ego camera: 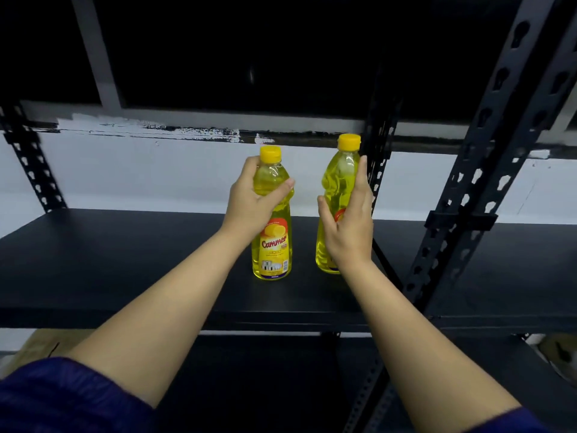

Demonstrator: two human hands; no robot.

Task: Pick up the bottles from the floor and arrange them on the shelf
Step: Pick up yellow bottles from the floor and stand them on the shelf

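left bottle [272, 214] gripped at shoulder by left hand [249, 201] | right bottle [335, 195] loosely cupped by right hand [349, 226] | shelf [125, 260] | judged full, smooth, slippery: waist hold advised

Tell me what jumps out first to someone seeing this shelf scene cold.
Two bright yellow bottles stand out against the dark shelf: the left bottle with its red label facing the camera, and the right bottle beside it, apart. Each is gripped by one of the hands, the left hand high around the left bottle, the right hand around the right bottle's middle.
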